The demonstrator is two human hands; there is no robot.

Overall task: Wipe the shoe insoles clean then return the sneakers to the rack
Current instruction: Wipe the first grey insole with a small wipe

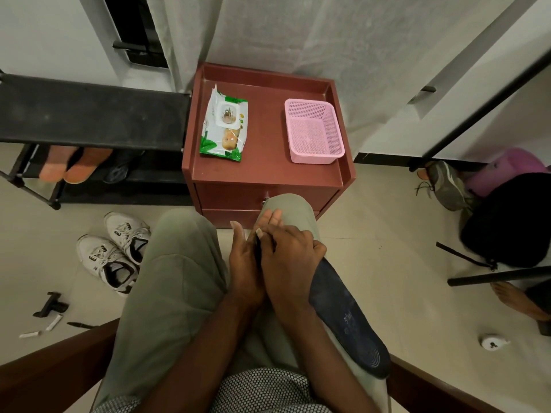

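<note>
A dark blue insole [348,314] lies lengthwise along my right thigh, heel end toward me. My right hand [289,257] lies over its front end with the fingers stretched flat toward the knee. Close against it on the left, my left hand [246,263] holds the insole's front edge, with its fingers hidden underneath. No wipe shows under either hand. Two white sneakers [114,254] stand on the floor left of my left leg. The black shoe rack [89,114] is at the far left. A green and white pack of wipes [223,126] lies on the red-brown cabinet [268,174].
An empty pink basket [313,131] sits on the cabinet's right side. Orange-soled shoes [74,166] rest on the rack's lower shelf. A grey shoe [447,183], a black bag [507,222] and another person's foot [515,299] are at the right. Small items [50,305] lie on the floor at left.
</note>
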